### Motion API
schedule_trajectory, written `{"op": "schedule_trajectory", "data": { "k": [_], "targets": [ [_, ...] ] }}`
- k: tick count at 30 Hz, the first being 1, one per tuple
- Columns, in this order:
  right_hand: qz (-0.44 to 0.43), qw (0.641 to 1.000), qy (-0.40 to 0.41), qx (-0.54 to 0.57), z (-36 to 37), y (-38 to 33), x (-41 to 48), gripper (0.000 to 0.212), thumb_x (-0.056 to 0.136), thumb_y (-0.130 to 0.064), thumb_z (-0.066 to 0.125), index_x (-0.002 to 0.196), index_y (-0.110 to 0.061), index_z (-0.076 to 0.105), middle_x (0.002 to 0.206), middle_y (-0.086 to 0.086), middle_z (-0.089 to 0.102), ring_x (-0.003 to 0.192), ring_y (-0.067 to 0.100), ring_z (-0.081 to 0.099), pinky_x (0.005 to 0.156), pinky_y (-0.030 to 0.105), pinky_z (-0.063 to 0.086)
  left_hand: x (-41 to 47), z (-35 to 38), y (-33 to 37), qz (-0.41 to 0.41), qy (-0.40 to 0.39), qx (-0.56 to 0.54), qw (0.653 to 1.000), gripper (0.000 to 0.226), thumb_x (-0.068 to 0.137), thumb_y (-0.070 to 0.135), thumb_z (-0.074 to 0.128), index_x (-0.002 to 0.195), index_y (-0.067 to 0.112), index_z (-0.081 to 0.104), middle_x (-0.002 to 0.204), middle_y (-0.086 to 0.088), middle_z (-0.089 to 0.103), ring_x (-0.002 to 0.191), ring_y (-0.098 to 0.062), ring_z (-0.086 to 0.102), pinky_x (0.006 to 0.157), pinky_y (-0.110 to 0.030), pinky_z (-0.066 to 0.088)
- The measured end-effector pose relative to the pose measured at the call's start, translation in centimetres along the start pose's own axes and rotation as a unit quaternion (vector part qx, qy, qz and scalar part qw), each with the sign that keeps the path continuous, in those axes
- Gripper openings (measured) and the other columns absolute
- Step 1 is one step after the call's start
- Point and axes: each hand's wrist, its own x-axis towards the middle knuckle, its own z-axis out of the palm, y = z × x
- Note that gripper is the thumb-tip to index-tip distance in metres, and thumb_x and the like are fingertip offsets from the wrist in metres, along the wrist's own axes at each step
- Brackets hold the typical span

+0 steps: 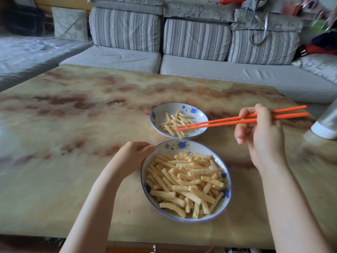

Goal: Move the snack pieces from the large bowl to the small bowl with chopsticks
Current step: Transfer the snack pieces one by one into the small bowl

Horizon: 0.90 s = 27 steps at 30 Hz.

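The large bowl (226,172), white with blue flowers, sits near the table's front edge, heaped with ridged yellow snack sticks (187,181). My left hand (132,157) holds its left rim with curled fingers. Just behind it stands the small bowl (158,114), holding several snack sticks (175,123). My right hand (260,132) grips a pair of orange chopsticks (228,121) to the right of the small bowl. Their tips reach over the small bowl's front half. I cannot tell whether a stick is held between the tips.
The bowls stand on a wide marbled beige table (73,125). A white-based container (326,125) stands at the table's right edge. A grey striped sofa (182,52) runs behind the table.
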Motion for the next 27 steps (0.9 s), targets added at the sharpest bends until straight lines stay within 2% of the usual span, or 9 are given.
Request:
{"op": "schedule_trajectory", "data": {
  "k": [6,12,20,23,27],
  "targets": [
    [-0.019,0.997,0.07,0.024,0.6,1.1,0.3,0.037,0.1,-0.018,0.03,0.069,-0.011,0.05,0.04,-0.004,0.049,0.033,0.015,0.043,0.038,0.02,0.032,-0.1,0.0,0.1,-0.001,-0.003,0.004,1.0,0.023,0.092,0.03,0.054,0.089,0.019,0.074,0.083,-0.007,0.072,0.073,-0.019,0.06,0.081,-0.039,0.053],
    [-0.04,0.997,0.059,-0.031,1.1,2.5,0.4,0.04,0.103,-0.023,0.029,0.073,-0.013,0.053,0.04,0.003,0.053,0.034,0.018,0.045,0.043,0.027,0.034,-0.1,-0.1,0.1,0.001,-0.002,0.007,1.0,0.023,0.091,0.031,0.054,0.089,0.02,0.074,0.083,-0.004,0.072,0.083,-0.026,0.066,0.082,-0.04,0.054],
    [-0.051,0.996,0.064,-0.025,0.6,2.1,0.2,0.039,0.103,-0.022,0.029,0.073,-0.011,0.052,0.04,0.004,0.052,0.034,0.018,0.045,0.041,0.024,0.035,-0.2,-0.1,0.1,0.004,0.001,0.009,1.0,0.023,0.091,0.03,0.054,0.087,0.019,0.074,0.083,-0.008,0.072,0.074,-0.02,0.06,0.08,-0.041,0.053],
    [-0.037,0.998,0.041,-0.02,0.0,1.6,0.4,0.039,0.101,-0.02,0.03,0.071,-0.009,0.053,0.038,0.003,0.05,0.033,0.018,0.042,0.039,0.021,0.032,-0.2,-0.1,0.1,0.004,0.003,0.007,1.0,0.023,0.091,0.03,0.054,0.088,0.019,0.074,0.082,-0.006,0.072,0.073,-0.019,0.061,0.079,-0.039,0.053],
    [-0.006,0.999,-0.036,-0.039,-1.1,0.3,0.5,0.041,0.101,-0.023,0.031,0.07,-0.01,0.054,0.037,0.005,0.046,0.033,0.02,0.036,0.041,0.025,0.025,-0.1,-0.1,0.0,0.004,0.0,0.009,1.0,0.024,0.091,0.03,0.054,0.084,0.017,0.073,0.08,-0.01,0.07,0.068,-0.018,0.056,0.078,-0.039,0.053]
  ]
}}
